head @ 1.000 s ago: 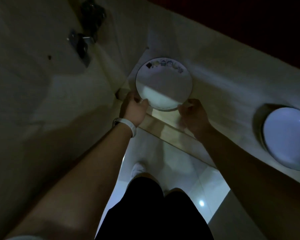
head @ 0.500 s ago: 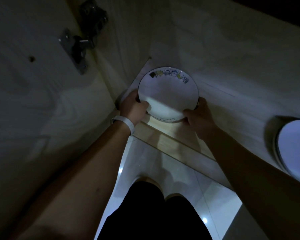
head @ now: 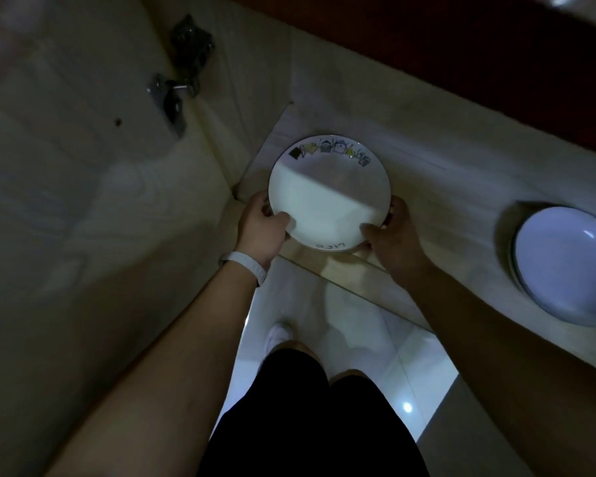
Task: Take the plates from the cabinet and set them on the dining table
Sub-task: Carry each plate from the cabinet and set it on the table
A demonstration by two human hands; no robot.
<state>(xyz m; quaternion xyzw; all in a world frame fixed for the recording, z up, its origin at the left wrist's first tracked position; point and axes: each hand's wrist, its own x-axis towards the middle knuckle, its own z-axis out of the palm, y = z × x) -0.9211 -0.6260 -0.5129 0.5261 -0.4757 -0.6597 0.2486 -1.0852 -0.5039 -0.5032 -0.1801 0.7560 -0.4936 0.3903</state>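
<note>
While both hands grip it at its near rim, the white plate (head: 327,197) with small drawings along its far edge sits at the front of the cabinet shelf (head: 444,187), its near edge overhanging the shelf lip. The left hand (head: 263,224) clamps the rim at the near left, thumb on top; the right hand (head: 393,232) clamps the near right, thumb likewise on the face. A white wristband (head: 245,266) circles the left wrist. Left of the plate, the cabinet side wall (head: 234,108) stands just beside the rim, leaving only a narrow gap for the left hand's knuckles. Behind the plate, bare shelf runs back to the rear panel. To the right the shelf is open until a stack of white bowls (head: 565,259), well apart from the plate, near the frame's right edge. A metal hinge (head: 179,80) sits on the open door (head: 66,184) at upper left. Below the shelf lip lies pale tiled floor (head: 358,321), with the person's black shorts (head: 317,425) and a white shoe (head: 277,333).
</note>
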